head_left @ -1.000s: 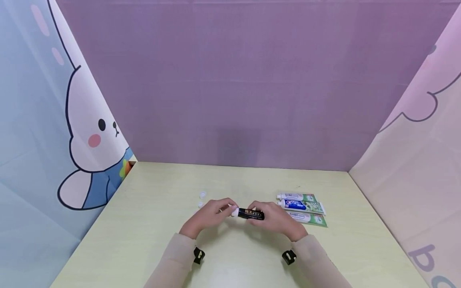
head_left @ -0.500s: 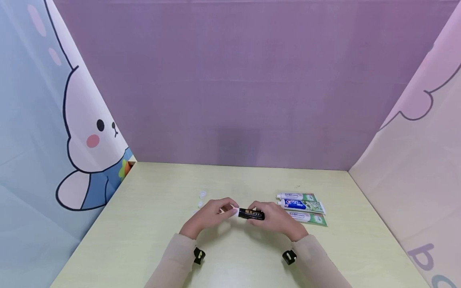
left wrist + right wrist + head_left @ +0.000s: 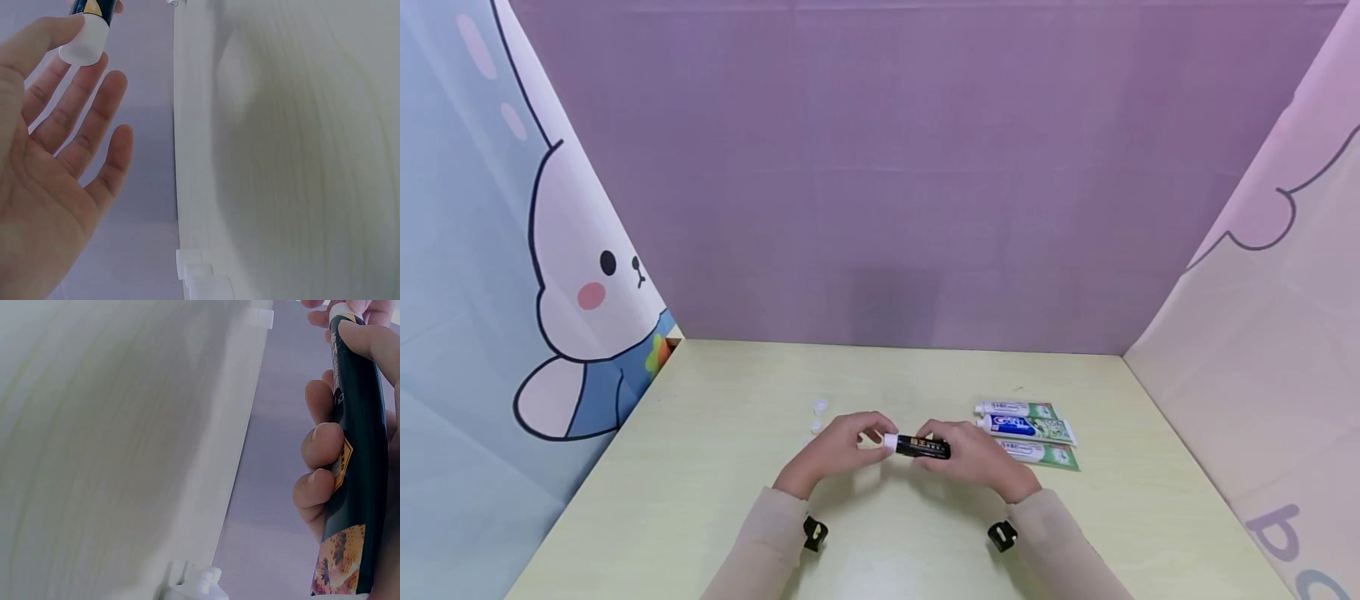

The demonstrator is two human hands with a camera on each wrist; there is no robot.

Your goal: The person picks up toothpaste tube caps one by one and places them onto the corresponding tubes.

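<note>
A black tube with an orange honeycomb picture (image 3: 340, 559), seemingly toothpaste, lies across my right hand (image 3: 966, 450), whose fingers curl round it. Its white cap (image 3: 84, 42) points left, toward my left hand (image 3: 844, 448). There the thumb and fingers pinch the cap from either side, while the other fingers spread loosely, as the left wrist view shows. Both hands hold the tube just above the table. In the head view the right hand covers part of the tube's end.
Several toothpaste tubes lie at the right: a green-and-white one (image 3: 1015, 409), a blue Crest one (image 3: 1026, 427) and another green-and-white one (image 3: 1045, 454). A bare threaded nozzle (image 3: 201, 582) shows in the right wrist view. Small white caps (image 3: 821, 406) stand left on the pale table (image 3: 700, 467).
My left thumb and fingers have shifted round the white cap, and more of the cap shows now. The right hand and the tube have stayed nearly still.
</note>
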